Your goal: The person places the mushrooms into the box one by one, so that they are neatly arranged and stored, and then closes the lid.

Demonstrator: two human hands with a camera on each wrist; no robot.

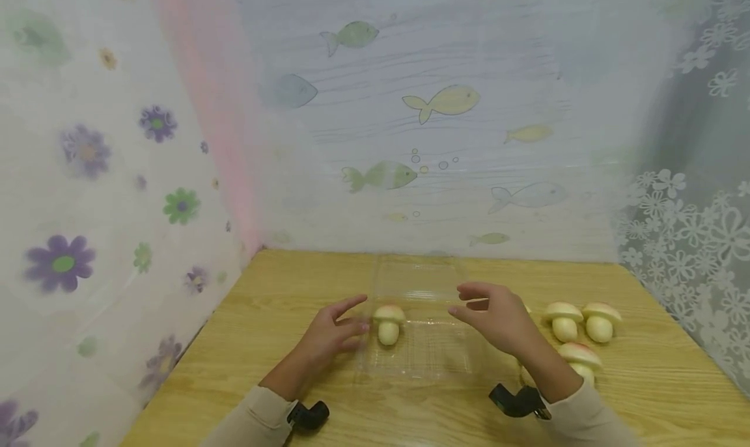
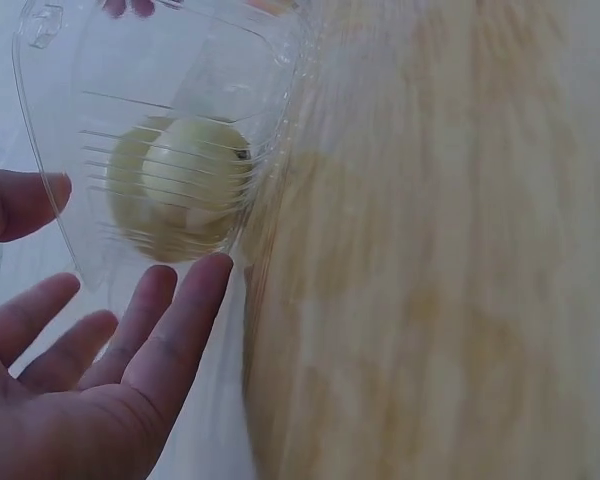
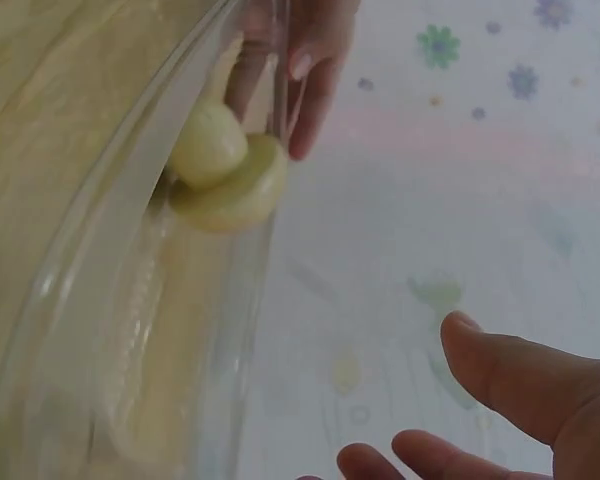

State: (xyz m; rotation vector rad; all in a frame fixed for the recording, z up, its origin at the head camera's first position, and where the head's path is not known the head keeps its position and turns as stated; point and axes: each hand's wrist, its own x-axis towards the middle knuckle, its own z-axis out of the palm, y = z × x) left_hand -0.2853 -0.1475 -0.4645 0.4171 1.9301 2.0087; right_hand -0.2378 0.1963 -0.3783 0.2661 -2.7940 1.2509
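Sitting upright in the left part of a clear plastic box (image 1: pixel 436 351), a mushroom (image 1: pixel 389 326) shows a pale cream stem and a broad cap tinged reddish on top. Ribs line the box, and its clear lid (image 1: pixel 418 279) extends behind. Beside the left wall, the left hand (image 1: pixel 334 330) has its fingers spread; whether they touch the plastic, I cannot tell. Over the right side, the right hand (image 1: pixel 497 317) holds thumb and fingers apart. More mushrooms (image 1: pixel 601 322) lie right, on the wooden table (image 1: pixel 234 375).
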